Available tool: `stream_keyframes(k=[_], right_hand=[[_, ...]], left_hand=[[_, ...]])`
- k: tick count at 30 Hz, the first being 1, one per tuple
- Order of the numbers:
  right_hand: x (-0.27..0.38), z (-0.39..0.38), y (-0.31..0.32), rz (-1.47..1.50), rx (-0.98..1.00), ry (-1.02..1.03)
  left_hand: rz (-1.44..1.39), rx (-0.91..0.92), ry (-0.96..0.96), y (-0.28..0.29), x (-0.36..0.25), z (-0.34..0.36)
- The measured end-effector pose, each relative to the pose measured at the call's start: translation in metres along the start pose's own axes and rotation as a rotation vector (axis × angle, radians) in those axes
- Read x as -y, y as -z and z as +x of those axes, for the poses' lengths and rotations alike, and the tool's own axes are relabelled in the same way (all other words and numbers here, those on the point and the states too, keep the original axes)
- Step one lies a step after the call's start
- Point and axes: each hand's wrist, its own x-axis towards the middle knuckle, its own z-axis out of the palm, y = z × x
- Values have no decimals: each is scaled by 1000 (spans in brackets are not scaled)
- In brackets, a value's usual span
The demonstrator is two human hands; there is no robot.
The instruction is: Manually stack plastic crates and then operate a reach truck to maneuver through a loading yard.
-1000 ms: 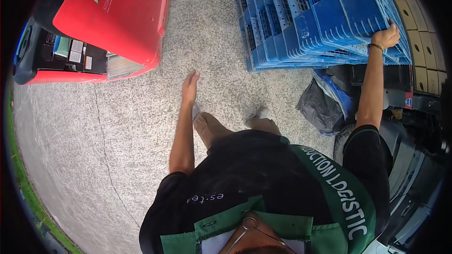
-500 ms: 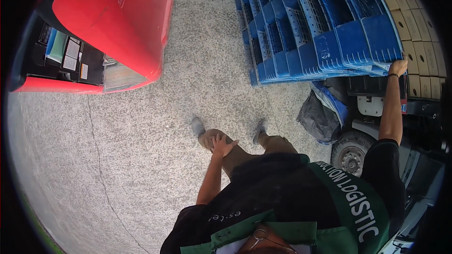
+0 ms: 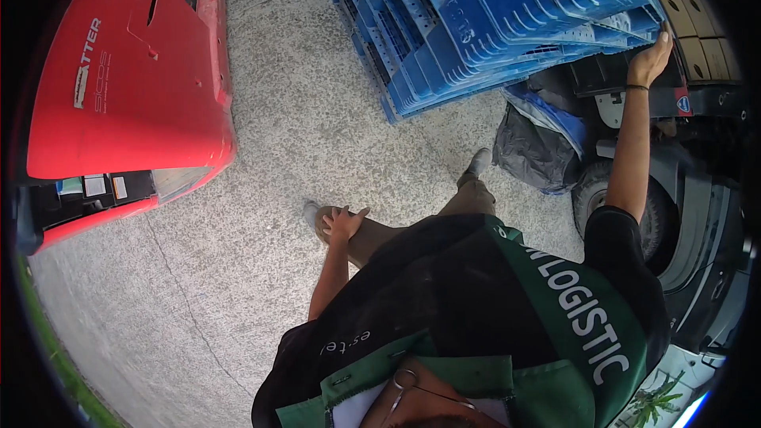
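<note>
A tall stack of blue plastic pallets point(image 3: 507, 20) fills the upper right, standing tilted in the view. My right hand point(image 3: 652, 59) is at the near right corner of the pallets, with my arm stretched out. Its fingers are against the edge and partly hidden there. On my left knee, over brown trousers point(image 3: 369, 242), rests my left hand point(image 3: 343, 223), open with fingers spread and holding nothing. I am bent forward.
A red pallet truck point(image 3: 135, 87) stands at the left. Grey and blue sheeting point(image 3: 539, 143) lies under the pallets, beside a vehicle wheel point(image 3: 590, 190). Stacked cardboard boxes point(image 3: 690, 4) sit at the far right. Speckled concrete floor point(image 3: 277, 111) spreads between.
My right foot has stepped to the right. The pallet stack sits higher and more tilted in the view, with my right hand still at its corner. My left hand stays on my knee.
</note>
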Motion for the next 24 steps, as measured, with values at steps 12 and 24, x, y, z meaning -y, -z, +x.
stream_keyframes(k=[12,24], right_hand=[[-155,-201,-90,393,534,-1238],[-210,-406,-163,928,215,-2227]], left_hand=[[-711,-340,-80,60,-77,81],[-2239,-76,-292,46,-254,74]])
